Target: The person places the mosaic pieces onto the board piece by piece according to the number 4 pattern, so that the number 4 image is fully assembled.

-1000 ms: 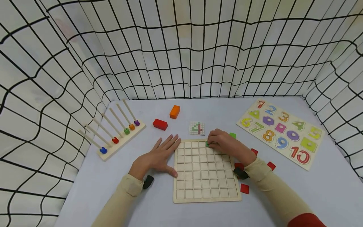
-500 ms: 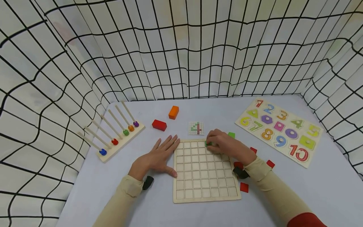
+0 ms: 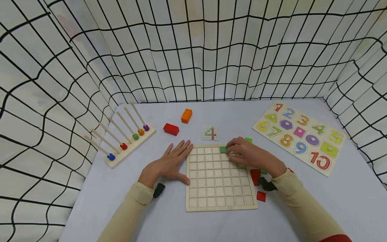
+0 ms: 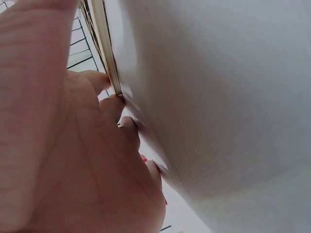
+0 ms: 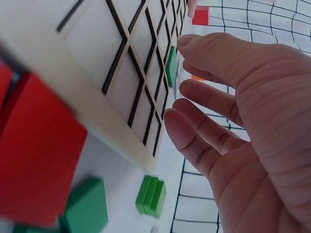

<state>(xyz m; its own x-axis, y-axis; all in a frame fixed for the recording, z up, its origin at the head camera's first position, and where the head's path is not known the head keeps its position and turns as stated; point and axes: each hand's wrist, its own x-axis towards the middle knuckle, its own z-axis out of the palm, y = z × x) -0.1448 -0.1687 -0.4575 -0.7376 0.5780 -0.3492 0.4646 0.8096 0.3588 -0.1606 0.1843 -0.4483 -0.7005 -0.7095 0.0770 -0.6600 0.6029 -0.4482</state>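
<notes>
A wooden grid board (image 3: pixel 211 193) lies on the white table. One dark green tile (image 3: pixel 223 149) sits in its far row, right of the middle. My right hand (image 3: pixel 249 154) hovers over the board's far right part, just beside that tile. In the right wrist view its fingers are loosely bent and apart, holding nothing, with the green tile (image 5: pixel 171 67) beyond the thumb tip. My left hand (image 3: pixel 169 164) rests with fingers spread along the board's left edge, thumb and fingertips touching it. In the left wrist view the palm hides most of the board's edge (image 4: pixel 103 41).
Red tiles (image 3: pixel 255 174) and light green tiles (image 3: pixel 248 140) lie right of the board. Behind it is a small pattern card (image 3: pixel 210 133). Red (image 3: pixel 171 129) and orange blocks (image 3: pixel 186 116), a pegged bead stand (image 3: pixel 133 146) and a number puzzle (image 3: pixel 299 137) surround it. Black netting (image 3: pixel 211 67) encloses the table.
My right hand has let go of the green tile and moved slightly right, leaving the tile uncovered in its cell. The left hand stays in place.
</notes>
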